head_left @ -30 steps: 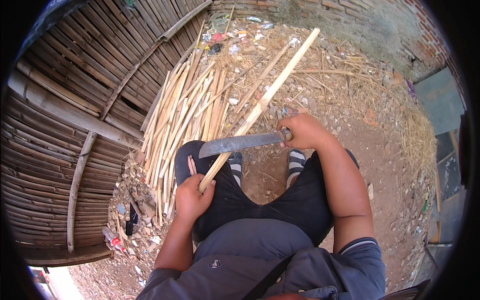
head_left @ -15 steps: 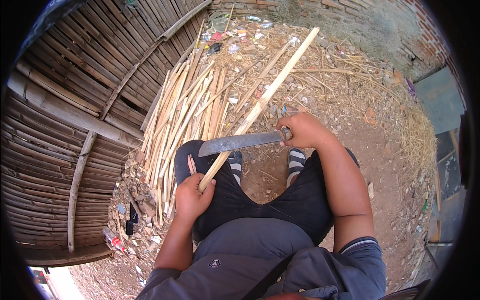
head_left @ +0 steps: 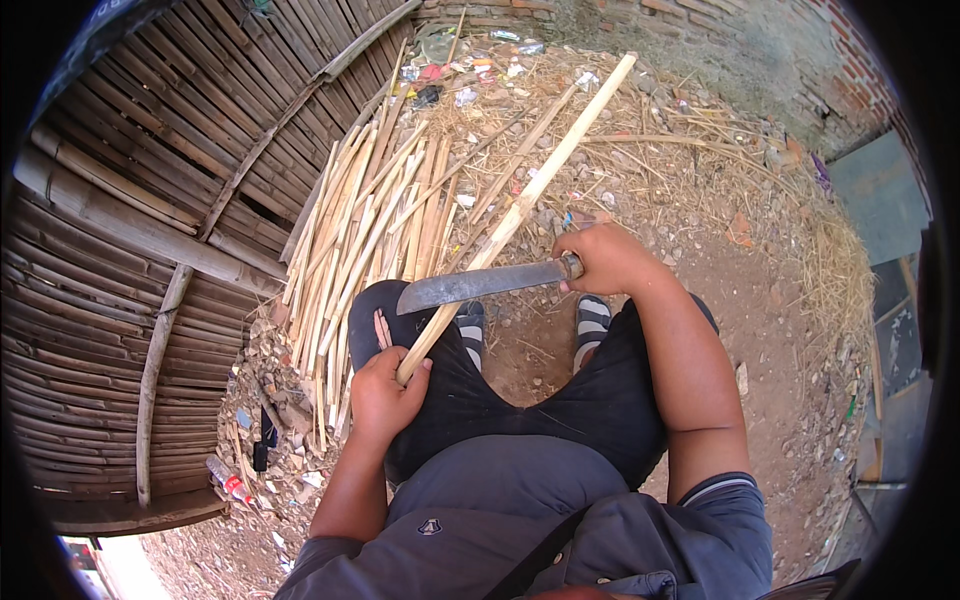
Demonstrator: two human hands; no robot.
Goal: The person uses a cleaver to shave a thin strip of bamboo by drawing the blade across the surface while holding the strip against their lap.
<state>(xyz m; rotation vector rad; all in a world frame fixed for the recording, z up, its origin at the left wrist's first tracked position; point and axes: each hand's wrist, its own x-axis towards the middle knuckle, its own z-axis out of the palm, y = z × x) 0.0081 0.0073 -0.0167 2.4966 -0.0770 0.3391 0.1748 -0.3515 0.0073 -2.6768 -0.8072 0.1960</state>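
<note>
My left hand (head_left: 388,396) is closed round the near end of a long pale bamboo strip (head_left: 533,192), above my left thigh. The strip slants away from me to the upper right. In my right hand (head_left: 604,262) is a machete (head_left: 478,287), gripped by its short handle. Its broad grey blade points left and lies across the strip a little beyond my left hand; whether the edge bites into it I cannot tell. The fingers of my right hand are partly hidden behind the handle.
To the left, a pile of split bamboo strips (head_left: 350,240) lies beside a slatted bamboo wall (head_left: 120,330). Straw and litter cover the ground towards a brick wall (head_left: 690,30) at the back. A plastic bottle (head_left: 232,480) lies at the lower left. Grey panels (head_left: 882,200) stand at the right.
</note>
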